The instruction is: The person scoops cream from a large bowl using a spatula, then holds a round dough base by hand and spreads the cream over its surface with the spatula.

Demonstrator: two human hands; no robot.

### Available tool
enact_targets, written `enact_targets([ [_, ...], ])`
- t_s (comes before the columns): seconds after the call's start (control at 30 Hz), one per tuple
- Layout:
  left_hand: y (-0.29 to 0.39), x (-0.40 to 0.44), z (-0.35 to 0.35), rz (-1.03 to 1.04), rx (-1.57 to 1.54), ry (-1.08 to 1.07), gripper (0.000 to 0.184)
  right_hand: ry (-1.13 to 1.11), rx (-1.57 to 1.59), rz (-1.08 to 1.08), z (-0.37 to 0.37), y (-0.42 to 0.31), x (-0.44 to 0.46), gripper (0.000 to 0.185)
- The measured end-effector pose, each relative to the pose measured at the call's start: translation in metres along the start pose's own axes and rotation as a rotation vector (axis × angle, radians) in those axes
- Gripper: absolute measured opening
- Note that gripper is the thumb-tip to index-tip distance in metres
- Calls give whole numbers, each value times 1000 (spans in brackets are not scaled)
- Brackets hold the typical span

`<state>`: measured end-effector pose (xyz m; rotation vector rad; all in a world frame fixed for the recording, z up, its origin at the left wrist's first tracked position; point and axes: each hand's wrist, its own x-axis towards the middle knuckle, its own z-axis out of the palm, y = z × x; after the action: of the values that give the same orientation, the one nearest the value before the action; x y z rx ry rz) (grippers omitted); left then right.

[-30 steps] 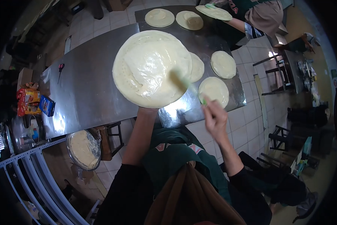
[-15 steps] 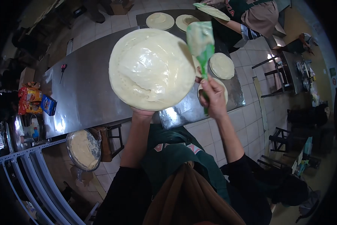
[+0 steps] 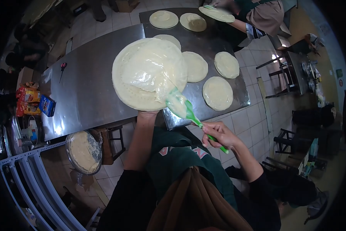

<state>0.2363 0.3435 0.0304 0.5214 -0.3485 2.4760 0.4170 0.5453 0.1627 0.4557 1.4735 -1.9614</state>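
A large round of pale dough (image 3: pixel 130 92), pricked with small holes around its rim, is held up over the table, with glossy cream-coloured spread (image 3: pixel 150 69) across its middle. My left hand (image 3: pixel 148 114) supports it from below; the fingers are hidden under the dough. In my right hand (image 3: pixel 219 134) the fingers are closed around the handle of a green spatula (image 3: pixel 189 113). Its blade, coated with the cream, touches the lower right edge of the round.
Several smaller dough rounds (image 3: pixel 217 93) lie on the metal table (image 3: pixel 84 92). Scissors (image 3: pixel 63 69) and a blue packet (image 3: pixel 47 105) are to the left. A bowl of cream (image 3: pixel 84 152) stands below the table's edge. Across the table, another person holds a dough round (image 3: pixel 217 14).
My right hand has swung down toward me, bringing the spatula from beside the dough's upper right to its lower right edge. The large round now shows tilted, narrower in view.
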Motion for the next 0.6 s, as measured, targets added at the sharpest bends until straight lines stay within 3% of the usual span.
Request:
enact_targets([
  [0.13, 4, -3, 12, 25, 56, 20, 70, 272, -284, -30, -18, -8, -33, 33],
  [0.3, -1, -5, 17, 35, 107, 41, 70, 715, -518, -656, -1, -10, 13, 27],
  [0.37, -3, -5, 18, 43, 114, 42, 70, 667, -960, -723, 27, 19, 35, 31],
  [0.4, -3, -6, 19, 48, 124, 45, 70, 571, -1020, -865, 50, 23, 36, 39],
  [0.47, 1, -12, 25, 61, 138, 54, 71, 426, -1072, -795, 78, 14, 19, 46],
  [0.53, 1, -12, 26, 61, 156, 65, 71, 427, -964, -928, 57, 18, 29, 44],
  [0.6, 0, -13, 28, 64, 156, 68, 71, 605, -911, -829, 38, -16, 39, 43],
])
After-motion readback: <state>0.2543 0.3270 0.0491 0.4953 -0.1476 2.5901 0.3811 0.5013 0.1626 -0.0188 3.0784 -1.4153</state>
